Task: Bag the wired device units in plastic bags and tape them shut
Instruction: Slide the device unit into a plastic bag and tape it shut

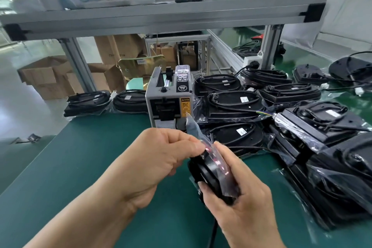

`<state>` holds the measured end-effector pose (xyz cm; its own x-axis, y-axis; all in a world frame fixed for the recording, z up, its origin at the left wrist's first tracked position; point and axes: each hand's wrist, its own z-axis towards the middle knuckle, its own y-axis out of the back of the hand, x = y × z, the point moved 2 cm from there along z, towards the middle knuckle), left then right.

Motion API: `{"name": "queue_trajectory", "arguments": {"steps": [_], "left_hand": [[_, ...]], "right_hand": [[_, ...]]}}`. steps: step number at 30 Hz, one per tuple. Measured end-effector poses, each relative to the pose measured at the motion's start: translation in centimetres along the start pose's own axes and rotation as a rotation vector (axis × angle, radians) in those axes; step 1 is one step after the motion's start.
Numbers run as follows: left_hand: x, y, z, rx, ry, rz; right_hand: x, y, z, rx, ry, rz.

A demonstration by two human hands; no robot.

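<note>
1. Glossy black wired unit (209, 169) in a clear bag (193, 129), held over the counter (96, 159), lower centre.
2. Left grip (161, 157) pinches the bag's flap; right grip (237, 207) curls round the unit.
3. Green counter stretches left to its edge; bagged units (322, 137) crowd right, tape dispenser (169, 98) behind.

Open mat (80, 167) leftward; dispenser (169, 104) ahead, units (322, 147) rightward
</note>
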<state>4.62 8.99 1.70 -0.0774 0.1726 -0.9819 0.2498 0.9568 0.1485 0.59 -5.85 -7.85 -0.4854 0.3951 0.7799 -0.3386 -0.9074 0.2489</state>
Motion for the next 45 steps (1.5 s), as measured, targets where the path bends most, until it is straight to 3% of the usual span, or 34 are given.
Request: {"name": "queue_trajectory", "arguments": {"steps": [20, 29, 45], "left_hand": [[0.35, -0.55, 0.04, -0.045, -0.05, -0.04], [0.26, -0.01, 0.46, 0.015, 0.047, 0.001], [0.94, -0.54, 0.57, -0.049, -0.102, -0.012]], "right_hand": [[-0.43, -0.31, -0.39, 0.014, -0.066, 0.111], [-0.66, -0.35, -0.4, 0.02, -0.061, 0.121], [-0.55, -0.24, -0.22, 0.008, -0.035, 0.082]]}}
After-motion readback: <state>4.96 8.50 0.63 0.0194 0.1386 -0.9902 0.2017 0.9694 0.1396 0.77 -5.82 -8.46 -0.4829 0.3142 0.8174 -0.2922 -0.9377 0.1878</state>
